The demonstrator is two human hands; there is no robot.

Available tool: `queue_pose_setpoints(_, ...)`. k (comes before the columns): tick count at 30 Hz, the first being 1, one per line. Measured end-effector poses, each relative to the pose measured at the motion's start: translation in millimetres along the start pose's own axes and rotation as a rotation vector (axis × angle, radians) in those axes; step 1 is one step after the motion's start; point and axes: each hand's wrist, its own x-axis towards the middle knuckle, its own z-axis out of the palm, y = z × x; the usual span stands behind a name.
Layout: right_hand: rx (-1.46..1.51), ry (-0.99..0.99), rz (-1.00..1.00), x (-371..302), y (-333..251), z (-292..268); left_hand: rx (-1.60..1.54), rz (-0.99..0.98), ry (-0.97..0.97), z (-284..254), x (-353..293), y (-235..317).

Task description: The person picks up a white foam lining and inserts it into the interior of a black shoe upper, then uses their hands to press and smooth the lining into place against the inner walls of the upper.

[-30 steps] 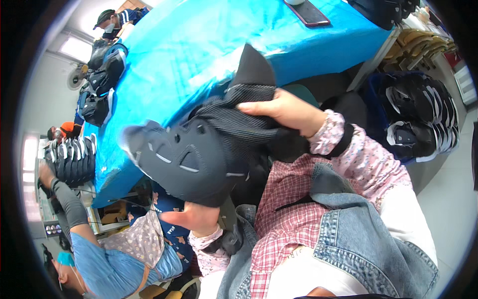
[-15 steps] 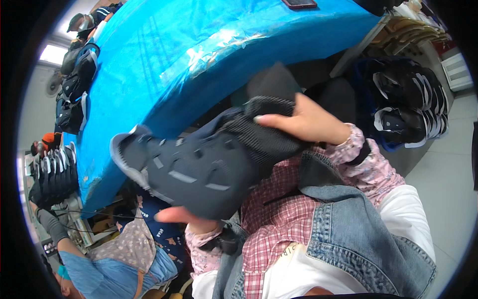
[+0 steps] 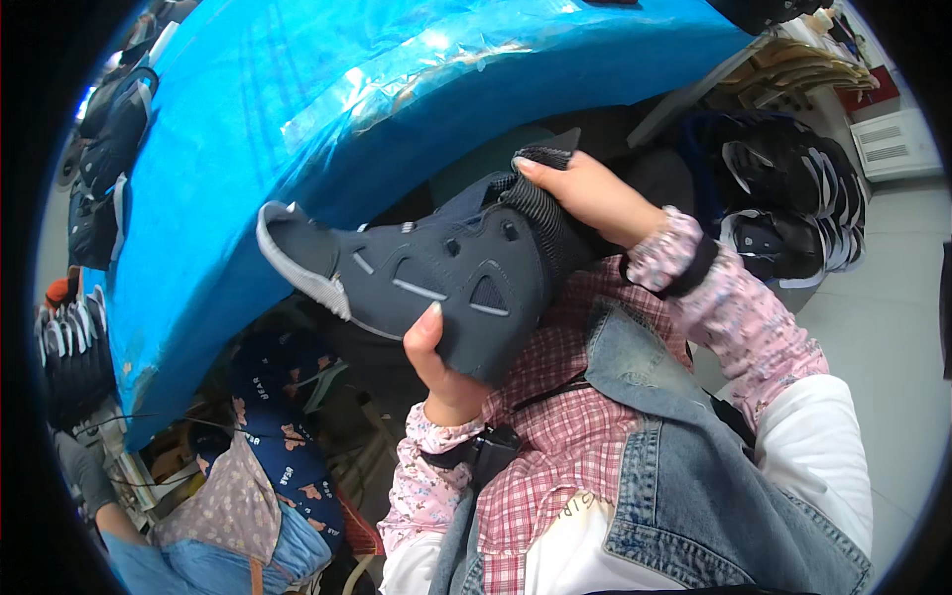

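- Dark grey fabric shoe upper with a ribbed knit collar and a pale grey toe patch (image 3: 436, 283): held in the air between both hands, in front of the person's chest and just below the edge of the counter; toe end points to the person's left, collar end to the right
- Left hand (image 3: 441, 362): grip closed on the lower edge of the shoe upper, thumb pressed against its outer face, the other fingers hidden behind the fabric
- Right hand (image 3: 590, 193): grip closed on the ribbed collar, fingertips curled over its top edge
- Counter covered with a glossy blue plastic sheet (image 3: 297, 109): lies beyond the shoe upper; the upper's toe end overlaps the counter edge in the view
- Pile of dark shoe uppers with white stripes (image 3: 793, 198): sits on the floor to the person's right, well apart from the hands
- Row of dark shoe pieces (image 3: 104, 169): rests at the far left of the counter
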Motion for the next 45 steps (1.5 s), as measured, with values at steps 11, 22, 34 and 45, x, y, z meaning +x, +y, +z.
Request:
queue_pose_setpoints(11, -0.149, 0.159, -0.051, 22.9, 18.3, 15.4, -0.207, -0.061, 0.041, -14.6, 10.4, -19.8)
queue_pose_setpoints(22, -0.232, 0.490, -0.127, 23.1, 33.4, 34.3, -0.144, -0.078, -0.077, -27.1, 10.7, -9.3)
queue_pose_setpoints(34, 0.048, 0.551, -0.418, 39.5, 43.4, 32.4, -0.034, -0.208, -0.109, -55.5, 22.8, -33.3)
queue_pose_setpoints(45, -0.086, 0.686, -0.520, 33.2, 32.4, 42.6, -0.014, -0.016, -0.277, -59.8, 22.8, -37.2)
